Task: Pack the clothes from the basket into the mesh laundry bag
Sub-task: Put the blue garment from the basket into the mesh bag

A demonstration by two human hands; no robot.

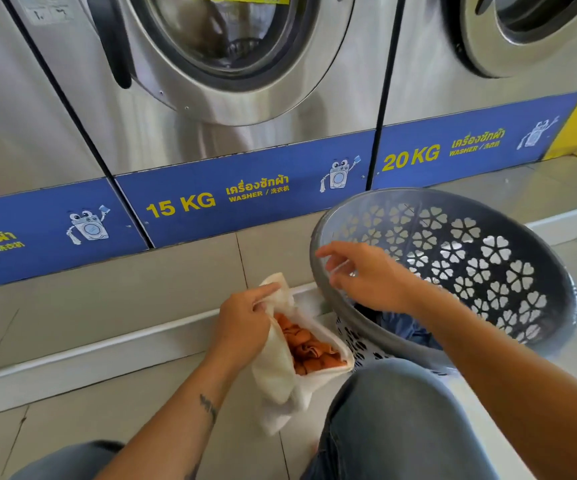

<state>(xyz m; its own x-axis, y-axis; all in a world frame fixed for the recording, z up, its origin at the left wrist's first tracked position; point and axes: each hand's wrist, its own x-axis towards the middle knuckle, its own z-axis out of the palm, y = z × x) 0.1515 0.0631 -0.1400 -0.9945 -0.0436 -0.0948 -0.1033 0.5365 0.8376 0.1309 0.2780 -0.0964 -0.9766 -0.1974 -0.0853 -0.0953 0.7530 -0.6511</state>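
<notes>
— Crouching before three steel washers, what is each hand doing?
— The left hand [242, 323] pinches the rim of one white mesh bag [280, 368] on the floor, orange cloth [309, 348] inside. The right hand [366, 275] hovers over the rim of one grey basket [536, 258], fingers loosely spread, holding nothing.
— What remains in the basket?
— Blue fabric [408, 329], mostly hidden by the forearm.

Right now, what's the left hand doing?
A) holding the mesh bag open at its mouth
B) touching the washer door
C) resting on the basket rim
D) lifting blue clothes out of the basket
A: the left hand pinches the white mesh bag at its opening, with orange clothes visible inside.
</notes>
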